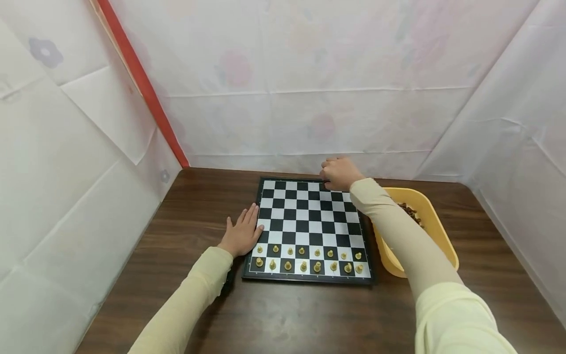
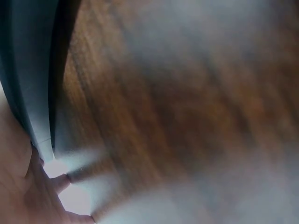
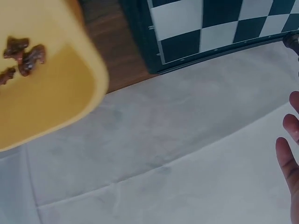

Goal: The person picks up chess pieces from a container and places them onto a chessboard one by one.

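A black-and-white chessboard (image 1: 305, 221) lies on the dark wooden table (image 1: 185, 216). Two rows of light pieces (image 1: 309, 260) stand along its near edge. My left hand (image 1: 240, 233) lies flat on the table, its straight fingers touching the board's left rim. My right hand (image 1: 338, 173) is curled over the board's far edge and seems to pinch a small dark piece (image 3: 293, 43), seen at the frame edge of the right wrist view above my fingers (image 3: 287, 149). The left wrist view is blurred; it shows wood (image 2: 177, 93) and part of my left hand (image 2: 21, 186).
A yellow tub (image 1: 442, 241) holding several dark pieces (image 1: 410, 211) stands right of the board, under my right forearm; the tub (image 3: 46, 93) and dark pieces (image 3: 21, 53) also show in the right wrist view. White sheeting (image 1: 309, 98) walls in the table on three sides.
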